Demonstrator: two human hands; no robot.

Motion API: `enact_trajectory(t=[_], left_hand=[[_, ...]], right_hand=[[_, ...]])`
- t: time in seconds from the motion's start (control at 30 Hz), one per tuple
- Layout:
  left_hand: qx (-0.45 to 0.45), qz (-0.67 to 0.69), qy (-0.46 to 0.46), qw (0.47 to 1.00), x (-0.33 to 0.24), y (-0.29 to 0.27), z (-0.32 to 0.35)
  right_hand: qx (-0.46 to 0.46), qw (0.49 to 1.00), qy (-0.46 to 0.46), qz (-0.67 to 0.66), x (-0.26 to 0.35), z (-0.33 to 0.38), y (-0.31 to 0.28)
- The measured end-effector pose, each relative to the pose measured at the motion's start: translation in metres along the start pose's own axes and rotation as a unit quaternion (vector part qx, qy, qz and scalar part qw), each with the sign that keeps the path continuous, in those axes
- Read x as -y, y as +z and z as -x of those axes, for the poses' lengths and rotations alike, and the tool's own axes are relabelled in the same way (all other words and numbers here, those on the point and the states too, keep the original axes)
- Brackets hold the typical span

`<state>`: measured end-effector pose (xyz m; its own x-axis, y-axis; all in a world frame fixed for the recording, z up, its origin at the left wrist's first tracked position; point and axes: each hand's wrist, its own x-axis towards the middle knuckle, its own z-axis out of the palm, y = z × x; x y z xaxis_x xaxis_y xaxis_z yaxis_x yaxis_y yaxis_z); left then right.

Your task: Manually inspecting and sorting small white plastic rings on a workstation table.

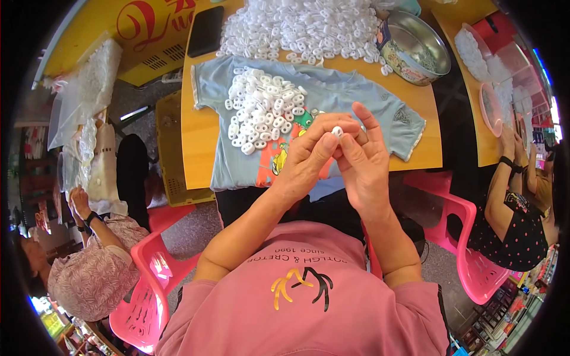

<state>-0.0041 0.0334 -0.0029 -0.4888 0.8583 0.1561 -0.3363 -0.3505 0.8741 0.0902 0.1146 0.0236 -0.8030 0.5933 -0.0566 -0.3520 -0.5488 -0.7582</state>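
Between the fingertips of both hands is a small white cord lock (pixel 337 131), an oval plastic piece with two holes. My left hand (pixel 310 153) pinches it with thumb and forefinger. My right hand (pixel 363 163) meets it from the other side, its thumb and a finger closed at the piece, another finger pointing up. Beneath and beyond my hands, a light blue T-shirt (pixel 350 89) with a colourful print lies spread over the table. On the shirt, left of my hands, sits a pile of similar white cord locks (pixel 261 107).
A larger heap of white pieces (pixel 303 26) covers the table's (pixel 199 142) far side. Beside it stand a round metal tin (pixel 415 47) with small metal bits and a black phone (pixel 205 31). Pink chairs (pixel 157 267) and people (pixel 98 261) working are on both sides.
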Motion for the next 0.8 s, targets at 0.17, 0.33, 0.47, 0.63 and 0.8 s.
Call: enact_trajectory(t=[0.17, 0.33, 0.47, 0.63, 0.8], left_hand=[[-0.006, 0.047, 0.020, 0.999, 0.006, -0.005, 0.005], [-0.015, 0.038, 0.047, 0.998, 0.006, -0.009, 0.005], [-0.025, 0.052, 0.051, 0.997, -0.001, -0.010, 0.003], [-0.020, 0.061, 0.035, 0.997, -0.006, -0.022, 0.006], [-0.185, -0.103, 0.122, 0.970, -0.066, -0.075, 0.018]], right_hand=[[-0.027, 0.999, -0.015, -0.013, -0.010, 0.004, 0.010], [-0.023, 0.998, -0.041, -0.034, -0.018, 0.005, 0.013], [-0.012, 0.998, -0.061, -0.028, -0.026, 0.001, 0.016], [-0.031, 0.998, -0.054, -0.004, -0.028, -0.002, 0.023], [0.020, 0.974, -0.021, 0.226, 0.003, -0.013, 0.003]])
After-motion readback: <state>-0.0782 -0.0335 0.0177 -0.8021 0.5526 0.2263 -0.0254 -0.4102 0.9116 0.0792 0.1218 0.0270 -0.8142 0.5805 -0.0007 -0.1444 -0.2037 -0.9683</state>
